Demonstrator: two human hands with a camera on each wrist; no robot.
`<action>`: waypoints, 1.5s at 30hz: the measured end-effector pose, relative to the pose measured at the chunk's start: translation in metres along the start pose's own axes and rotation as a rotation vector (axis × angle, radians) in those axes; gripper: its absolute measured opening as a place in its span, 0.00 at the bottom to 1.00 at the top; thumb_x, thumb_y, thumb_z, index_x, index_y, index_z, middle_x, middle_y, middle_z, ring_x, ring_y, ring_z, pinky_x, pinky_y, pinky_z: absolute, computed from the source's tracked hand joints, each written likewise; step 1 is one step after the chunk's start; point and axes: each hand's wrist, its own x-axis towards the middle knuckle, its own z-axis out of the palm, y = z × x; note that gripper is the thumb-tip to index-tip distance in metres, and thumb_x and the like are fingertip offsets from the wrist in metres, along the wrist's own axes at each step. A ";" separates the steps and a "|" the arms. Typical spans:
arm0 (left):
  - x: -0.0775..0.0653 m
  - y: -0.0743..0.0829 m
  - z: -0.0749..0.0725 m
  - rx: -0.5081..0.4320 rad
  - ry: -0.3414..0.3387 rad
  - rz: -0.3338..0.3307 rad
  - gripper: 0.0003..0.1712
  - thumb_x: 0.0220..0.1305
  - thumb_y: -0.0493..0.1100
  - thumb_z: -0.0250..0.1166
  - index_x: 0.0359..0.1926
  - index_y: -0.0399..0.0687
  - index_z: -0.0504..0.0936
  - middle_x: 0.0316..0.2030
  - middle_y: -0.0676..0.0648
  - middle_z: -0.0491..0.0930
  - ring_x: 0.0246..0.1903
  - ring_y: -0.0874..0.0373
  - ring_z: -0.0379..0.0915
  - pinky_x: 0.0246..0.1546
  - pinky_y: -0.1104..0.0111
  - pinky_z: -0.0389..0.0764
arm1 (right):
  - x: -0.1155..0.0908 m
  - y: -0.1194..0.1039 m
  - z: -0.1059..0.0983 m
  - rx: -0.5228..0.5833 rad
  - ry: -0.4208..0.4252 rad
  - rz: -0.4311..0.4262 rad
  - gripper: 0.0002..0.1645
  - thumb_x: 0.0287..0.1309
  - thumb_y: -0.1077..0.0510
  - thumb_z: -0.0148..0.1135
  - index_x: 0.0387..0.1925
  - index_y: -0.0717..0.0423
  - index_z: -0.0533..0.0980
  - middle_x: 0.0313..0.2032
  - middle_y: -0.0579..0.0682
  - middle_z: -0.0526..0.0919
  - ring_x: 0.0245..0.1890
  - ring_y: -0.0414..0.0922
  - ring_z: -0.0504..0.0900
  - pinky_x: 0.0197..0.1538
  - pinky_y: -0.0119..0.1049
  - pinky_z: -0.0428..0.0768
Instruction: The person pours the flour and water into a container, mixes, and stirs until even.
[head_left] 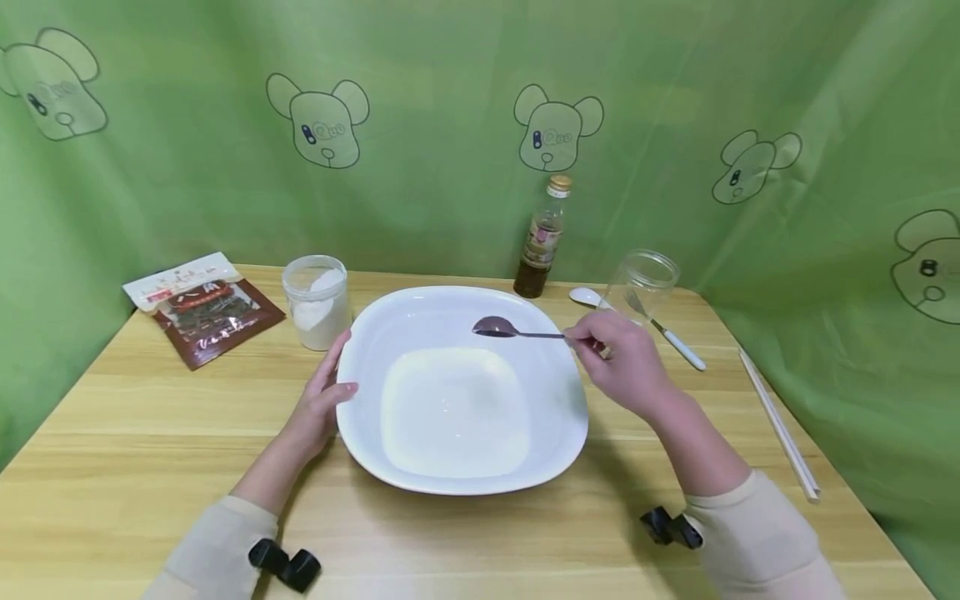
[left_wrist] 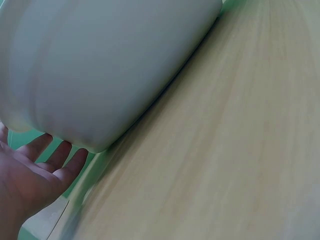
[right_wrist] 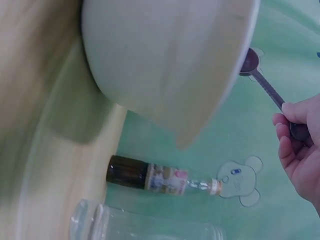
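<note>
A large white basin (head_left: 457, 417) stands on the table in the middle of the head view. My left hand (head_left: 318, 404) holds its left side, thumb at the rim and fingers (left_wrist: 62, 155) against the outer wall. Between the thumb and fingers of my right hand (head_left: 626, 362) is a dark measuring spoon (right_wrist: 270, 92), its handle level. Its bowl hangs over the basin's far right part, apart from the basin floor. A rounded dark end of the spoon shows inside the right hand in the right wrist view. Whether the basin holds clear liquid is hard to tell.
Left of the basin are a brown-and-white packet (head_left: 206, 308) and a jar of white powder (head_left: 318, 312). Behind it stands a bottle of dark liquid (head_left: 540, 246). To the right are a clear jar (head_left: 648, 271), a white spoon (head_left: 588, 297), a white-handled utensil (head_left: 678, 346) and chopsticks (head_left: 780, 429).
</note>
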 end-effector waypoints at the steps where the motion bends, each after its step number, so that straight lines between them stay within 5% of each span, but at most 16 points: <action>1: 0.000 0.000 0.000 0.000 0.001 -0.001 0.43 0.48 0.33 0.47 0.66 0.49 0.42 0.64 0.43 0.43 0.55 0.48 0.52 0.47 0.67 0.70 | 0.001 0.000 -0.003 0.004 0.011 0.005 0.13 0.32 0.80 0.58 0.21 0.64 0.76 0.22 0.51 0.77 0.21 0.40 0.71 0.24 0.20 0.71; 21: 0.000 0.000 -0.002 -0.003 -0.008 -0.025 0.42 0.49 0.33 0.47 0.66 0.53 0.43 0.64 0.43 0.42 0.52 0.53 0.57 0.44 0.65 0.72 | -0.008 0.006 -0.050 0.056 0.373 0.186 0.05 0.35 0.80 0.57 0.21 0.74 0.74 0.23 0.60 0.77 0.25 0.33 0.72 0.28 0.20 0.71; 26: 0.000 0.001 -0.002 0.002 -0.004 -0.031 0.42 0.49 0.33 0.47 0.66 0.54 0.43 0.64 0.44 0.42 0.54 0.49 0.55 0.46 0.64 0.71 | -0.020 0.004 -0.057 0.232 0.473 0.302 0.01 0.40 0.78 0.56 0.22 0.76 0.73 0.23 0.54 0.78 0.26 0.37 0.75 0.28 0.20 0.73; 32: 0.001 0.001 -0.001 0.008 -0.007 -0.027 0.42 0.49 0.33 0.47 0.66 0.53 0.43 0.64 0.45 0.41 0.55 0.48 0.52 0.48 0.64 0.69 | -0.063 0.029 -0.057 0.531 0.553 0.477 0.05 0.40 0.80 0.55 0.25 0.75 0.73 0.26 0.57 0.78 0.26 0.42 0.76 0.28 0.23 0.76; 39: 0.001 0.000 -0.001 0.004 0.002 -0.020 0.42 0.49 0.33 0.47 0.66 0.52 0.43 0.64 0.45 0.42 0.55 0.49 0.53 0.48 0.65 0.69 | -0.169 0.152 -0.030 0.512 0.494 0.609 0.13 0.40 0.73 0.61 0.34 0.75 0.73 0.32 0.65 0.77 0.27 0.47 0.78 0.30 0.32 0.78; 45: 0.001 -0.001 -0.002 -0.005 0.002 -0.010 0.42 0.49 0.32 0.47 0.66 0.49 0.42 0.64 0.44 0.41 0.55 0.49 0.53 0.46 0.67 0.70 | -0.188 0.157 -0.006 0.347 0.428 0.780 0.11 0.41 0.66 0.64 0.31 0.68 0.75 0.26 0.57 0.78 0.23 0.43 0.76 0.25 0.26 0.77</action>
